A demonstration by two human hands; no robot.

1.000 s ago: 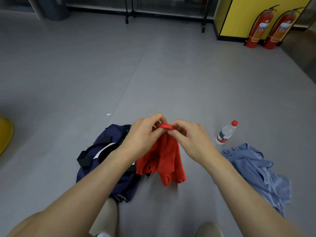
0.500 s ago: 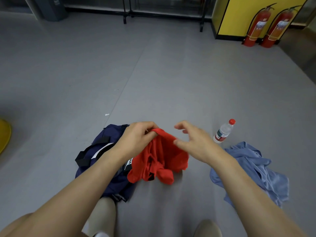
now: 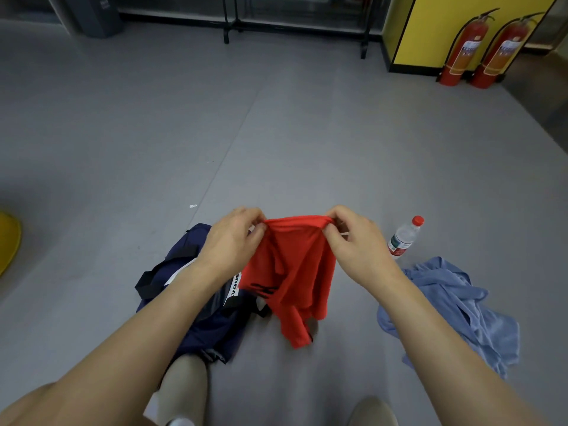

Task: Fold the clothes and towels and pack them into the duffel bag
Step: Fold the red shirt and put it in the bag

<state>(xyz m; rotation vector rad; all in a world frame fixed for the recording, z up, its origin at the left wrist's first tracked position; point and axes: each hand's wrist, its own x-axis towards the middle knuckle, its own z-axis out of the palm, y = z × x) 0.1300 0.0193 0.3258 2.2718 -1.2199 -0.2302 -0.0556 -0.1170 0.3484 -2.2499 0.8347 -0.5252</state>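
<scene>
- My left hand (image 3: 233,244) and right hand (image 3: 356,244) each pinch the top edge of the red garment (image 3: 292,272), stretching it between them; it hangs in the air above the floor (image 3: 276,133).
- The navy duffel bag (image 3: 196,290) lies on the floor below my left forearm, partly behind the red cloth.
- A crumpled blue shirt (image 3: 455,305) lies on the floor to the right, with a water bottle (image 3: 404,238) just beyond it.
- Two fire extinguishers (image 3: 461,47) stand at the far right corner.

The right hand (image 3: 356,244) has regripped the red garment (image 3: 292,272), now stretched between both hands
</scene>
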